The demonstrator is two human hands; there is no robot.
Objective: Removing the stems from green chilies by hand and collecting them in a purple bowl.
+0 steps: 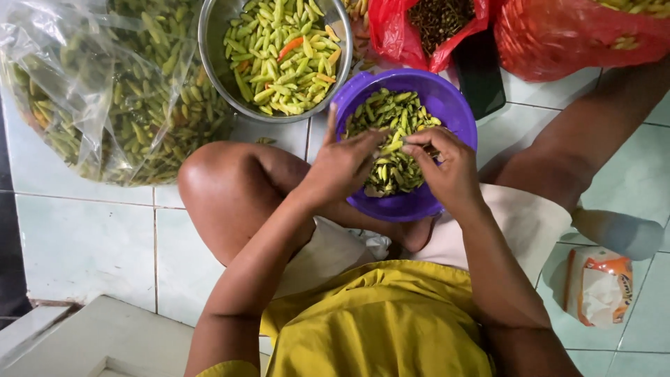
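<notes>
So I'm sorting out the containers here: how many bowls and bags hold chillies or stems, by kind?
Purple bowl: 1
Steel bowl: 1
Clear bag: 1
Red bags: 2
Total: 5

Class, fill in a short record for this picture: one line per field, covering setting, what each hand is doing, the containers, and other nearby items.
Setting: person seated cross-legged on a pale tiled floor
Left hand: over the purple bowl, pinching one green chilli
Right hand: fingertips on the same chilli
Purple bowl: holds green chillies
Metal bowl: pale green chillies, a few orange
Clear plastic bag: green chillies, at left
Red bags: at top right
Other: tissue pack on the floor, at right
</notes>
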